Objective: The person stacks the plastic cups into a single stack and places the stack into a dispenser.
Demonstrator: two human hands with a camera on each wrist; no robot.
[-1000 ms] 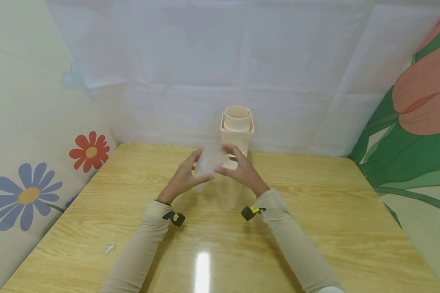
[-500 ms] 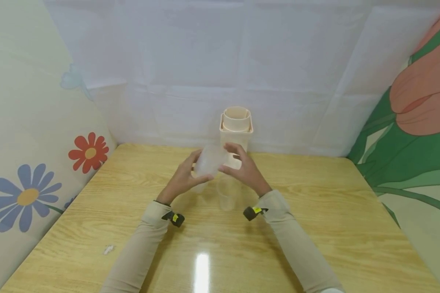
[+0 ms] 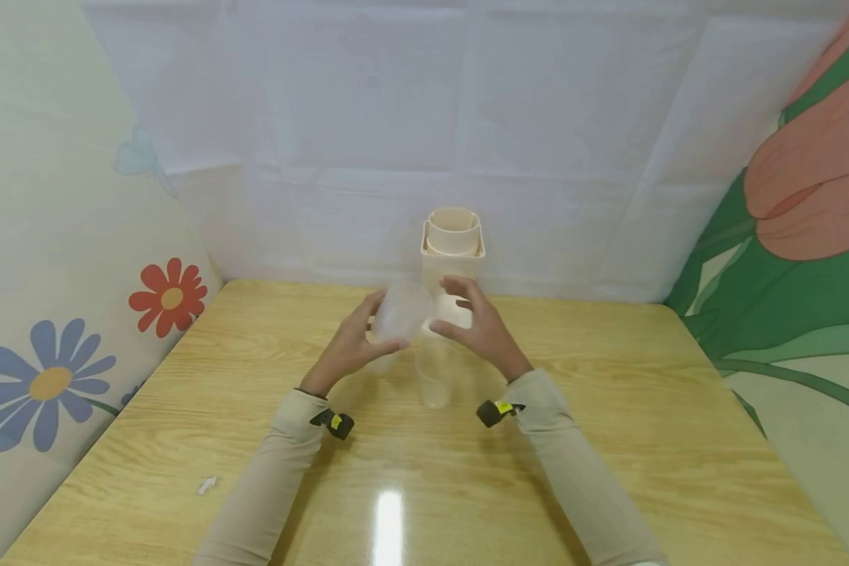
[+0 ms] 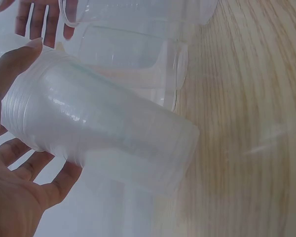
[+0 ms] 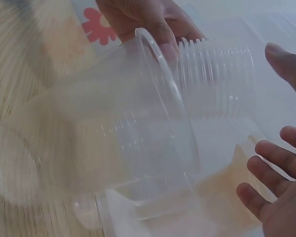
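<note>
My left hand (image 3: 347,350) grips a stack of nested clear plastic cups (image 3: 403,310), thumb on one side and fingers on the other. The stack is tilted, its ridged rims toward the hand in the left wrist view. To its right, my right hand (image 3: 488,334) is held apart with spread, slightly bent fingers and nothing in it. A clear plastic cup (image 3: 435,385) stands on the table between the hands, large and close in the right wrist view. Another clear cup (image 4: 128,59) shows beyond the stack in the left wrist view.
Behind the hands stands a tall beige holder (image 3: 453,263), square outside with a round tube at its top. A small white scrap (image 3: 207,485) lies on the wooden table (image 3: 679,440) at the left. White cloth (image 3: 368,118) hangs behind the table.
My right hand has drawn away to the right from the stack, and its fingers have spread wider. The left hand keeps hold of the cups in nearly the same place.
</note>
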